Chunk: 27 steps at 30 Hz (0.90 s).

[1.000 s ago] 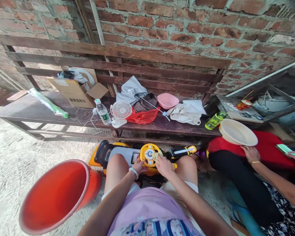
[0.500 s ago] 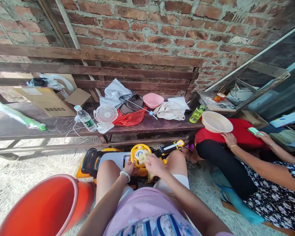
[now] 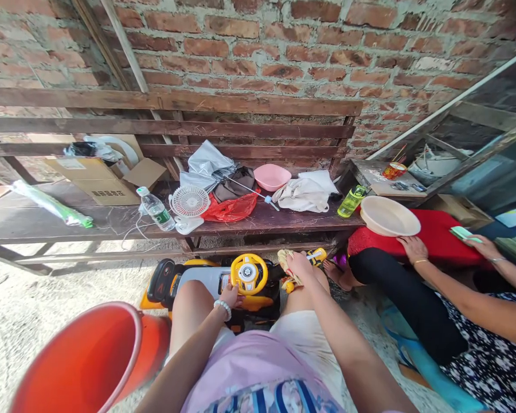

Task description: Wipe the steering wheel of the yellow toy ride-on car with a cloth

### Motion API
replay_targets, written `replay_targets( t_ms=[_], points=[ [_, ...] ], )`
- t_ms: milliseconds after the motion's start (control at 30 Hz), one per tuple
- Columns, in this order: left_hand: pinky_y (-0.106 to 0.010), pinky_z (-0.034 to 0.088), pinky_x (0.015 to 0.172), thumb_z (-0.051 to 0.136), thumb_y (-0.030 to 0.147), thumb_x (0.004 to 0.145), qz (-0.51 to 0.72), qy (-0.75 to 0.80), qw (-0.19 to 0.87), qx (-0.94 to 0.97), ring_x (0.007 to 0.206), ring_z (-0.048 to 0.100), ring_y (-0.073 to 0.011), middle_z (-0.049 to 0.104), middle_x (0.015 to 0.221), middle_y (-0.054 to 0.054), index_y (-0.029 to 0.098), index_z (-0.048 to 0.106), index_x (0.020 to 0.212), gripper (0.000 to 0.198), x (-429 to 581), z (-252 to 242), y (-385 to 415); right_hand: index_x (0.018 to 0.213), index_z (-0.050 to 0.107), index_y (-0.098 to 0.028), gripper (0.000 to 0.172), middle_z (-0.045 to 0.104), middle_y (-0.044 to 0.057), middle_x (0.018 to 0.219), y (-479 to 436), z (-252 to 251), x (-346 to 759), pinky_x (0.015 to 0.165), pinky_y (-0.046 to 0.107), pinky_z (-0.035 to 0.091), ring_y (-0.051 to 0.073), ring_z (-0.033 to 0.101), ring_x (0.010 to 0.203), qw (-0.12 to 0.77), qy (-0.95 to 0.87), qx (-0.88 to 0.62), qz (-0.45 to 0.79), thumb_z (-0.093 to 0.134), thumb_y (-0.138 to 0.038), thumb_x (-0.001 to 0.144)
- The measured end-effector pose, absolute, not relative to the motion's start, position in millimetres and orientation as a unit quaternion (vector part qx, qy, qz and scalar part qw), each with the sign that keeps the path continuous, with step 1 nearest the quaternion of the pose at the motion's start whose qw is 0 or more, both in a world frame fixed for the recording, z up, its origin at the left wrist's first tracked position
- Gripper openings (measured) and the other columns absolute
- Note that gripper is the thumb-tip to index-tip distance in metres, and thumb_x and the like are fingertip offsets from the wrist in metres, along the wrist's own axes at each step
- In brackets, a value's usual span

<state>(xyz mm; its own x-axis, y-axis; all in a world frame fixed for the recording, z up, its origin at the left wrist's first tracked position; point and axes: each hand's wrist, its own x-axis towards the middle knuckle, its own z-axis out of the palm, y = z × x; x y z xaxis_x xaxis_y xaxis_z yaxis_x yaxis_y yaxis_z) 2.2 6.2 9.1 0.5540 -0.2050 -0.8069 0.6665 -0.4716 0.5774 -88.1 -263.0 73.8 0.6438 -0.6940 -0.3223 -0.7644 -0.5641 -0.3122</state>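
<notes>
Between my knees stands a ride-on toy car (image 3: 200, 278) with a grey and yellow body, black parts and a yellow steering wheel (image 3: 248, 275). My left hand (image 3: 231, 296), a beaded bracelet at its wrist, is closed on the wheel's lower left rim. Right of the wheel, my right hand (image 3: 300, 267) grips a crumpled yellowish cloth (image 3: 287, 264) with red marks. That cloth lies against a yellow and black part of the toy, above my right knee. My right fingers are partly hidden by the hand and cloth.
A red tub (image 3: 90, 355) stands at my left. The wooden bench (image 3: 21, 223) ahead bears a water bottle (image 3: 155, 209), a fan (image 3: 190, 202), a pink basin (image 3: 272, 176) and a green bottle (image 3: 351, 201). At right, another person's hand (image 3: 414, 249) touches a cream basin (image 3: 389, 217).
My right hand has moved right with the cloth, from the steering wheel to the part beside it. My left hand stays at the wheel. The view has shifted slightly.
</notes>
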Motion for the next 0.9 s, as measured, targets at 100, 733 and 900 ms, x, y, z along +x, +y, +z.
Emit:
replay_targets(
  t_ms=[100, 733, 900],
  points=[
    [-0.031, 0.059, 0.085, 0.041, 0.035, 0.109, -0.445, 0.154, 0.484, 0.737, 0.100, 0.077, -0.0221, 0.074, 0.101, -0.010, 0.024, 0.049, 0.116, 0.015, 1, 13, 6, 0.121, 0.072, -0.014, 0.042, 0.063, 0.018, 0.132, -268, 73, -87, 0.089, 0.033, 0.050, 0.021, 0.070, 0.097, 0.207, 0.417, -0.881, 0.082, 0.040, -0.035, 0.104],
    [-0.031, 0.059, 0.085, 0.053, 0.035, 0.105, -0.437, 0.140, 0.494, 0.739, 0.097, 0.079, -0.0240, 0.076, 0.102, -0.010, 0.023, 0.051, 0.115, 0.016, 0, 8, 9, 0.162, 0.040, -0.028, 0.059, 0.060, 0.013, 0.145, -183, 80, -57, 0.101, 0.035, 0.051, 0.024, 0.067, 0.119, 0.302, 0.346, -0.888, -0.014, 0.039, -0.042, 0.104],
    [-0.032, 0.059, 0.082, 0.047, 0.031, 0.107, -0.433, 0.139, 0.494, 0.741, 0.091, 0.079, -0.0232, 0.077, 0.102, -0.011, 0.021, 0.051, 0.115, 0.014, 3, 9, 10, 0.145, 0.058, -0.012, 0.059, 0.072, 0.022, 0.126, -175, 45, -51, 0.092, 0.039, 0.055, 0.029, 0.072, 0.112, 0.265, 0.389, -0.877, 0.099, 0.024, -0.042, 0.107]
  ],
)
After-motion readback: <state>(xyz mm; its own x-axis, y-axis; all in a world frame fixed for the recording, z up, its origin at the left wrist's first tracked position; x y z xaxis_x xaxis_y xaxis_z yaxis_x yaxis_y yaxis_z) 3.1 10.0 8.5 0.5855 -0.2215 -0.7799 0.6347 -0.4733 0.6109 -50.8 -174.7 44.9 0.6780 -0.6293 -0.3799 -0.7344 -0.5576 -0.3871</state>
